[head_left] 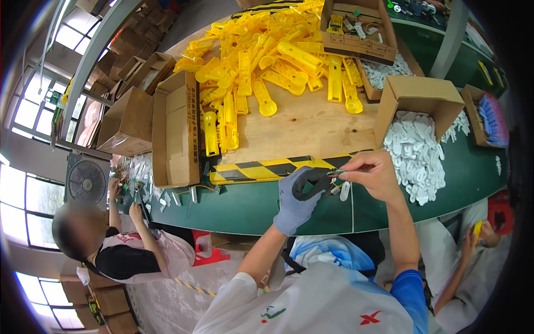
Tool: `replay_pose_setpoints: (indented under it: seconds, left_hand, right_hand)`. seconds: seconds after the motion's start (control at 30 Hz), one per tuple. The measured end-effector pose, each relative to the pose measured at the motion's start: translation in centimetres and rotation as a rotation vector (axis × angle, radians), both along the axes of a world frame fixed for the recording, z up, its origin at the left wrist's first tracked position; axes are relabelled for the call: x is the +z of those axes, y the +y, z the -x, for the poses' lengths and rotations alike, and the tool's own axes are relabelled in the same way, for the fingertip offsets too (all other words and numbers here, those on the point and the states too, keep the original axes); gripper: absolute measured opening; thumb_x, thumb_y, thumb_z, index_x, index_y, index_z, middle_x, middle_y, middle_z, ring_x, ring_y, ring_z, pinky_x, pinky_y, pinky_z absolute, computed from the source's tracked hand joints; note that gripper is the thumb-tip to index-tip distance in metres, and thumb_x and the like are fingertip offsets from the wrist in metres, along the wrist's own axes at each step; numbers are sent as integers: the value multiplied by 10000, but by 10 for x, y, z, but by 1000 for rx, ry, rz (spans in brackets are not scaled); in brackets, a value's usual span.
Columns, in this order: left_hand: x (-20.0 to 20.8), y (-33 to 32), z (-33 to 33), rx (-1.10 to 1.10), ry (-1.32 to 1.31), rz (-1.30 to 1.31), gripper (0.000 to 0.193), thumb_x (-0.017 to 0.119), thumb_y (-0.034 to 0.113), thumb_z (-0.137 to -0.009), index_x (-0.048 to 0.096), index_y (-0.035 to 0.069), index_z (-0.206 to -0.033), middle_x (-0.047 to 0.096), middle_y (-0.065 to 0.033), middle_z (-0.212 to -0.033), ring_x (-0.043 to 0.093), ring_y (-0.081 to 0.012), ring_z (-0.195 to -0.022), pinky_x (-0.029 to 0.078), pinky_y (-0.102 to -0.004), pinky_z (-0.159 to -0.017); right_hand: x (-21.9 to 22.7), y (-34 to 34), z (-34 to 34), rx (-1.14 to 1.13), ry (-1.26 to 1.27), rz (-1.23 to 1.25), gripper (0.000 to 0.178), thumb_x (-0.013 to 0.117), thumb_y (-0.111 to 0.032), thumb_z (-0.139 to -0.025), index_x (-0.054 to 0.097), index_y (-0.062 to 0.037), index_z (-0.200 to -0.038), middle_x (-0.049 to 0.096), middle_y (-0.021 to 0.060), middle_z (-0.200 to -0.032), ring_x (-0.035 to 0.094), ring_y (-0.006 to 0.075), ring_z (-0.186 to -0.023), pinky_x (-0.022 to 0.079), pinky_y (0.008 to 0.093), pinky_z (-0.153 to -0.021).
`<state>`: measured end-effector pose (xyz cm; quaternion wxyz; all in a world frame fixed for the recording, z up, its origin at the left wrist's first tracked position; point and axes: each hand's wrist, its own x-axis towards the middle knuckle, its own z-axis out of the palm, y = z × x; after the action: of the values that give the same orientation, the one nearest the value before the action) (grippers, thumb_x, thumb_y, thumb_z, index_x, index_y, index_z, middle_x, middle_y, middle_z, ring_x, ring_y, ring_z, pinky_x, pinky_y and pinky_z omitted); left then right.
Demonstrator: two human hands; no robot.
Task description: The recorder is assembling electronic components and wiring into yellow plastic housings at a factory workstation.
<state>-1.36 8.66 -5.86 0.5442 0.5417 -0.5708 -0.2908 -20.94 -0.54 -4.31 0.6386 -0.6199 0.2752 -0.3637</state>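
Observation:
My left hand (300, 197) wears a grey glove with black on the fingers. Its thumb and fingers curl round to a pinch, and what lies between the tips is too small to make out. Right at those tips, my bare right hand (374, 173) pinches a small green circuit board (335, 173). Thin wires hang just below it, beside a white oval plastic piece (345, 191). Both hands are over the front edge of the green table (256, 209), before a wooden board (300, 133) edged with yellow and black tape.
Yellow plastic casings (250, 61) are heaped on the board. White plastic pieces (414, 156) spill from a cardboard box (423, 94) at right. An open carton (175, 133) stands at left; a box of parts (359, 33) lies behind. Co-workers sit on both sides.

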Motion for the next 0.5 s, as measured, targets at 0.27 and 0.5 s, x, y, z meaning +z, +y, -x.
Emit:
replay_pose_setpoints:
  seconds: [0.27,0.5]
  left_hand:
    - [-18,-97,-63,563,-434,138,382,727,212,-847,632,-16,-1139,642,-144,-866,620,-279,-798,502,-374,-742]
    - [-79,-147,-159,815,-607,-239,292,732,244,-792,655,5,-942,662,-204,-1010,626,-373,-941,494,-445,-833]
  right_hand:
    - [-5,8,24,-247,42,499,120,800,11,-728,741,-5,-832,731,106,-795,696,161,-658,527,242,-602]
    - [4,44,24,-181,-148,630,161,820,15,-690,741,-35,-821,722,93,-791,686,203,-658,523,271,-582]
